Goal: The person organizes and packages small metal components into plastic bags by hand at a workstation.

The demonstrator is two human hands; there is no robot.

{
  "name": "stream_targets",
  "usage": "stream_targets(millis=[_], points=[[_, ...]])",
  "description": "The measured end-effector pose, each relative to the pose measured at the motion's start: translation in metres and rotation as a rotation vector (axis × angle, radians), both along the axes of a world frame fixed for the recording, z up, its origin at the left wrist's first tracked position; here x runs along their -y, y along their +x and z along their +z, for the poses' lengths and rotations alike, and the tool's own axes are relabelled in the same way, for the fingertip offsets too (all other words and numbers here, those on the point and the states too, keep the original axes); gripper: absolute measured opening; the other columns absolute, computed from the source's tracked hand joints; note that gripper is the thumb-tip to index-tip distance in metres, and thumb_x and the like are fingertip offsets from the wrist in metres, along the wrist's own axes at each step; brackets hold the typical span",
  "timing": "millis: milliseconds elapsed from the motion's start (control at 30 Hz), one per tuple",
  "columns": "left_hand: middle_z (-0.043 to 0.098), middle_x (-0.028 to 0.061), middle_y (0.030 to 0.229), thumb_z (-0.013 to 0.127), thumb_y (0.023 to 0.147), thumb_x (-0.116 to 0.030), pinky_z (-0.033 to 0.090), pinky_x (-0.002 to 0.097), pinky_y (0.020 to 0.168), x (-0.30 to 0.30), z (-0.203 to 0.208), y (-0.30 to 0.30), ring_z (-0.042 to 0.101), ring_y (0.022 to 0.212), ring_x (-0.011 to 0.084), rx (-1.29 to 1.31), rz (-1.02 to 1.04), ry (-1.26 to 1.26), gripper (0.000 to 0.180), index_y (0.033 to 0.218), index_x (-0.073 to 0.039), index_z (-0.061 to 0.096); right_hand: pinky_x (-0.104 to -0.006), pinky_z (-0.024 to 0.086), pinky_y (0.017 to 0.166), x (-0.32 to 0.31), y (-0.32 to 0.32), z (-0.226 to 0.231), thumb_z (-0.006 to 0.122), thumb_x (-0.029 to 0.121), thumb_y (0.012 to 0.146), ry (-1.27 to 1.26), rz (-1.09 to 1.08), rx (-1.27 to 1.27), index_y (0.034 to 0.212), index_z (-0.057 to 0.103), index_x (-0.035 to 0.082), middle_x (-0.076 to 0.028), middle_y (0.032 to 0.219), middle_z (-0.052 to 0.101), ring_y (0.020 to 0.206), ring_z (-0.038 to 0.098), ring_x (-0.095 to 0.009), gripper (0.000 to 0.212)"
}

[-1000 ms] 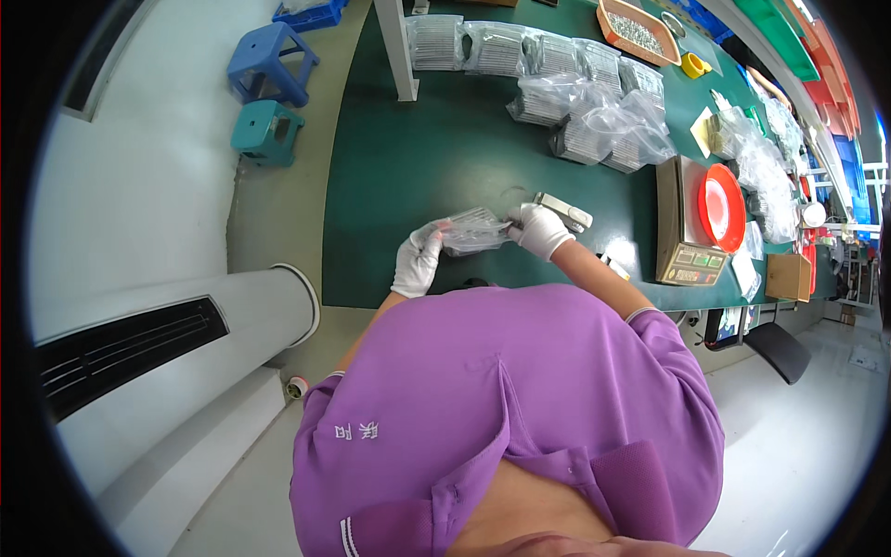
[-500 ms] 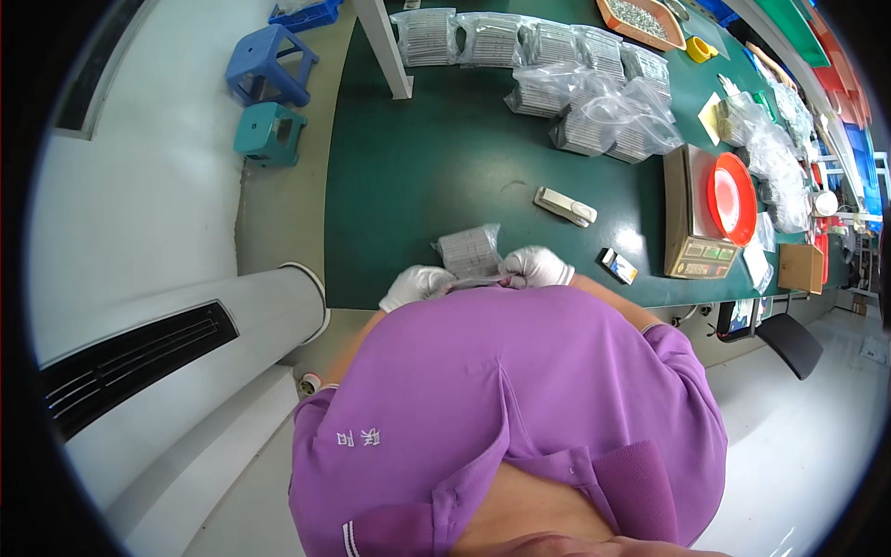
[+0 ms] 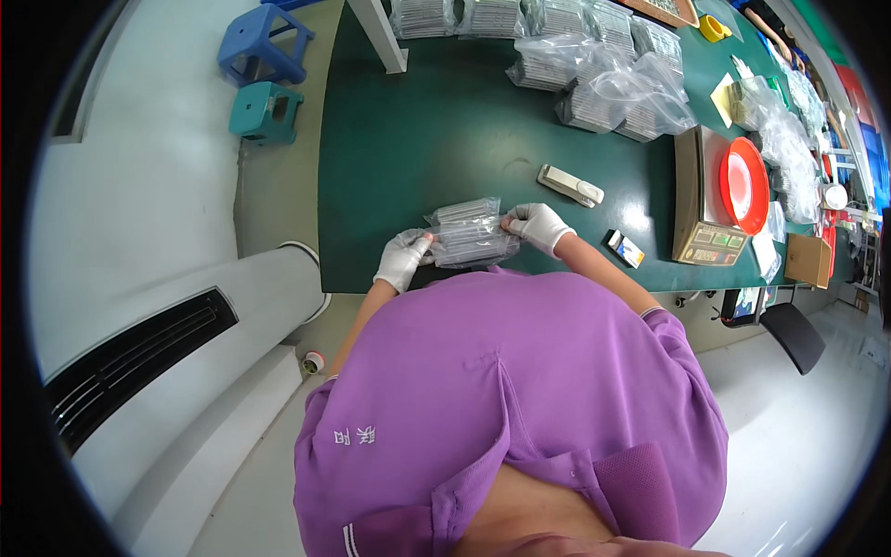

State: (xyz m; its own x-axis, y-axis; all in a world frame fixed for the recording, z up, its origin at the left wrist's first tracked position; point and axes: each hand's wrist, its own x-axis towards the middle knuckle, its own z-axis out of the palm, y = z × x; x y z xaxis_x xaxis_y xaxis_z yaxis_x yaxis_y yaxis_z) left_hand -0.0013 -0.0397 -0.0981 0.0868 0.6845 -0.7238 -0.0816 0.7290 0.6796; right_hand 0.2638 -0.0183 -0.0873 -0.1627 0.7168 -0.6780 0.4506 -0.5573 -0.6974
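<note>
At the table's near edge lies a clear plastic bag of thin grey strip-like pieces (image 3: 471, 243), its film wrinkled and shiny. My left hand (image 3: 403, 260), in a white glove with bare fingertips, pinches the bag's left edge. On the other side my right hand (image 3: 540, 228), gloved the same way, pinches its right edge by the upper corner. Both hands are closed on the film, with the bag stretched between them. Beyond the bag, a white stapler (image 3: 570, 186) lies on the table. A small blue-and-white box (image 3: 626, 249) is to the right of my right hand.
The green table (image 3: 399, 158) bears several similar filled bags (image 3: 557, 70) at its far side. A scale (image 3: 703, 195) with a red dish (image 3: 743, 186) stands at the right. A white post (image 3: 379, 37) rises at the far left. Stools (image 3: 266, 111) stand left of the table.
Both hands have moved forward, away from my body, and farther apart. The bag's near part now lies spread between them. The view has shifted slightly.
</note>
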Motion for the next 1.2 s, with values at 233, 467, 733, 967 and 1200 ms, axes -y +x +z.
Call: stream_targets(millis=[233,467,733,967,1200], points=[[0.062,0.0024,0.074,0.063,0.081,-0.011,0.044,0.0236,0.063,-0.014,0.01,-0.015,0.054,0.067,0.0102,-0.202,-0.329,0.228,0.009,0.079,-0.002,0.061,-0.0342,0.047,0.068,-0.012,0.001,0.026,0.06,0.02,0.074,0.26,0.298,0.158,0.085,0.065,0.004,-0.016,0.074,0.063,0.07,0.061,-0.028,0.02],[0.06,0.0023,0.076,0.063,0.08,-0.009,0.044,0.0234,0.064,-0.01,0.007,-0.006,0.055,0.068,0.0103,-0.242,-0.339,0.438,0.009,0.079,-0.002,0.059,-0.0375,0.048,0.068,-0.005,-0.009,0.039,0.059,0.018,0.072,0.469,0.33,0.165,0.081,0.062,0.005,-0.016,0.072,0.062,0.072,0.06,-0.033,0.017],[0.059,0.0035,0.076,0.065,0.079,-0.009,0.047,0.0242,0.067,-0.017,0.025,-0.003,0.056,0.069,0.0114,-0.29,-0.594,0.493,0.012,0.082,0.0,0.058,-0.0389,0.048,0.066,-0.004,-0.015,0.048,0.06,0.015,0.073,0.611,0.544,0.239,0.078,0.062,0.006,-0.016,0.076,0.062,0.073,0.06,-0.032,0.011],[0.058,0.0035,0.074,0.064,0.078,-0.007,0.047,0.0248,0.066,-0.014,0.02,-0.002,0.056,0.069,0.0125,-0.192,-0.477,0.45,0.01,0.081,0.0,0.059,-0.0391,0.047,0.066,0.004,-0.018,0.042,0.061,0.011,0.069,0.587,0.306,0.134,0.075,0.062,0.005,-0.014,0.074,0.06,0.071,0.058,-0.033,0.008],[0.06,0.0119,0.075,0.062,0.077,-0.011,0.047,0.0308,0.064,-0.016,0.029,0.013,0.06,0.07,0.0238,-0.349,-0.632,0.548,0.01,0.081,-0.002,0.061,-0.0407,0.047,0.064,0.01,-0.033,0.043,0.062,0.012,0.067,0.617,0.477,0.249,0.073,0.06,0.005,-0.016,0.071,0.059,0.071,0.058,-0.034,0.009]])
